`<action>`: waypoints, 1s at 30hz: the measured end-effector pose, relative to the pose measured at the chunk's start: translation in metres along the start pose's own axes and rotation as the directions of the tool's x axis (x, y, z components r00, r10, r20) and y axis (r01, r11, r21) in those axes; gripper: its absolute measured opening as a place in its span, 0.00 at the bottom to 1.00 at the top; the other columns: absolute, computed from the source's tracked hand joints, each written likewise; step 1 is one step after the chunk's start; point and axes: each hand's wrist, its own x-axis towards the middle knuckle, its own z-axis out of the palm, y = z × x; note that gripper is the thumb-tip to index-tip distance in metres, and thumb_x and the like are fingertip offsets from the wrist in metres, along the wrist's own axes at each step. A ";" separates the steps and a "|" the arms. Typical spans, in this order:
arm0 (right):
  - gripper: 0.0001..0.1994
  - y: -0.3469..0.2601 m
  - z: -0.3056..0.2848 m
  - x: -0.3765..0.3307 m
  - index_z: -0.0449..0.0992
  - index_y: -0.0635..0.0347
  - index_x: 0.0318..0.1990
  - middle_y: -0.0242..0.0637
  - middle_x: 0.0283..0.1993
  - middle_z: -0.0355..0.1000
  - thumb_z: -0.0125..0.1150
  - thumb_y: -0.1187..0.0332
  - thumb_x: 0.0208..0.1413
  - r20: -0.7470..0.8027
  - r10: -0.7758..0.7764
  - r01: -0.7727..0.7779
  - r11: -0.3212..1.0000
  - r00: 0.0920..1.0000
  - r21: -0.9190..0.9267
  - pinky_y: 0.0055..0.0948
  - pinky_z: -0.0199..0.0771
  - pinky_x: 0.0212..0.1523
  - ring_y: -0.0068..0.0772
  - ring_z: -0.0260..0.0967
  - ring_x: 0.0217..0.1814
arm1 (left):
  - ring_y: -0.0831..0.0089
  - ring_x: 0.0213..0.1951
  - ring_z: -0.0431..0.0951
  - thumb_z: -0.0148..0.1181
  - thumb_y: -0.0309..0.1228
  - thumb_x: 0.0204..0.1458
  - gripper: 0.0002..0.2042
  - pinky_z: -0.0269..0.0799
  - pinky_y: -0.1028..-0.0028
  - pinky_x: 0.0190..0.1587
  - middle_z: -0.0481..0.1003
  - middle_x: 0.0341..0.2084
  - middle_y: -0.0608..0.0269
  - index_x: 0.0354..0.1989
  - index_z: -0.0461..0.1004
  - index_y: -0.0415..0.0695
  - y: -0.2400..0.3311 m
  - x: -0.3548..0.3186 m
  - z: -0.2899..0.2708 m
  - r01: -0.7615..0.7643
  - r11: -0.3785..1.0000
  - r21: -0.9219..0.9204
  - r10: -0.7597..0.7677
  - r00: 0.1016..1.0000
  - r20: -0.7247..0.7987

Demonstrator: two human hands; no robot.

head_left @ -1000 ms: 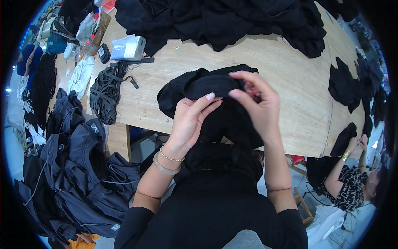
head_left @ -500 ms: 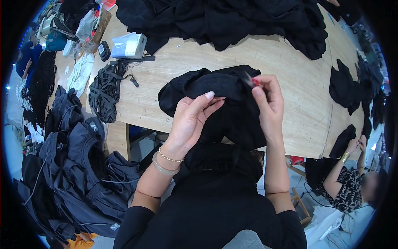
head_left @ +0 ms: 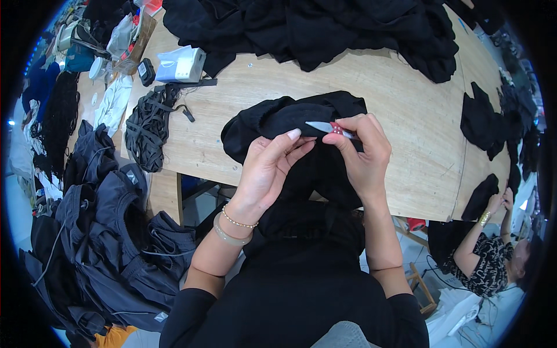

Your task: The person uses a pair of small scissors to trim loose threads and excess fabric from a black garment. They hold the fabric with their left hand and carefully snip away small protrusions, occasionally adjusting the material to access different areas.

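Observation:
A black garment point(head_left: 301, 119) lies bunched at the near edge of the table and hangs down toward my lap. My left hand point(head_left: 270, 165) pinches its edge between thumb and fingers. In my right hand point(head_left: 366, 148) is a small pair of thread snips point(head_left: 325, 127) with a red grip and a pointed silver blade. The blade points left, over the garment, just above my left fingertips. Whether the tip touches the cloth I cannot tell.
A large heap of black cloth point(head_left: 313, 29) covers the far side of the wooden table point(head_left: 418, 139). To the left are a tissue pack point(head_left: 181, 64), a tangle of dark straps point(head_left: 148, 127) and piled dark grey garments point(head_left: 104, 226). A co-worker point(head_left: 487, 255) handles black cloth at right.
My right hand has moved left and turned, bringing the snips from the garment's right side to near my left fingertips. My left hand keeps its pinch, almost unmoved.

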 end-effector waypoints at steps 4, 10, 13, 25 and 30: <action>0.14 -0.008 0.008 0.008 0.79 0.61 0.42 0.33 0.32 0.73 0.75 0.74 0.47 -0.045 0.285 -0.238 0.867 0.957 0.438 0.23 0.68 0.34 0.25 0.66 0.31 | 0.68 0.47 0.82 0.57 0.27 0.64 0.11 0.77 0.67 0.59 0.82 0.41 0.52 0.45 0.80 0.31 -0.002 0.001 0.003 -0.068 0.987 0.145 0.069 0.998 -0.002; 0.19 -0.011 0.015 0.015 0.81 0.60 0.44 0.36 0.26 0.68 0.71 0.80 0.41 0.146 -0.115 0.107 0.992 0.983 0.060 0.24 0.65 0.27 0.26 0.69 0.27 | 0.66 0.46 0.82 0.54 0.30 0.67 0.11 0.77 0.65 0.58 0.82 0.40 0.52 0.38 0.78 0.33 -0.001 0.002 -0.007 -0.097 0.994 0.056 0.096 0.995 0.033; 0.04 0.003 -0.008 0.005 0.79 0.66 0.30 0.31 0.23 0.71 0.67 0.77 0.54 0.449 -0.029 -0.158 0.915 0.893 0.372 0.21 0.60 0.25 0.18 0.61 0.23 | 0.65 0.47 0.82 0.52 0.30 0.68 0.12 0.76 0.61 0.59 0.81 0.40 0.51 0.34 0.76 0.36 0.002 0.006 -0.012 -0.139 0.990 0.020 0.138 0.990 0.009; 0.04 -0.007 0.001 0.003 0.80 0.63 0.38 0.35 0.28 0.78 0.66 0.76 0.56 0.504 -0.013 -0.133 0.958 0.863 0.254 0.25 0.70 0.30 0.23 0.73 0.28 | 0.58 0.50 0.82 0.44 0.34 0.70 0.16 0.75 0.56 0.61 0.80 0.45 0.45 0.45 0.75 0.31 0.010 0.005 -0.003 -0.071 0.996 -0.044 0.071 0.997 -0.008; 0.07 -0.004 -0.009 -0.004 0.78 0.67 0.33 0.38 0.39 0.79 0.61 0.73 0.62 0.344 0.000 -0.193 0.828 0.939 0.527 0.28 0.71 0.42 0.33 0.75 0.42 | 0.56 0.50 0.82 0.44 0.34 0.70 0.17 0.76 0.56 0.59 0.80 0.45 0.41 0.47 0.74 0.31 0.007 0.007 -0.009 -0.058 0.994 -0.092 0.055 0.998 -0.040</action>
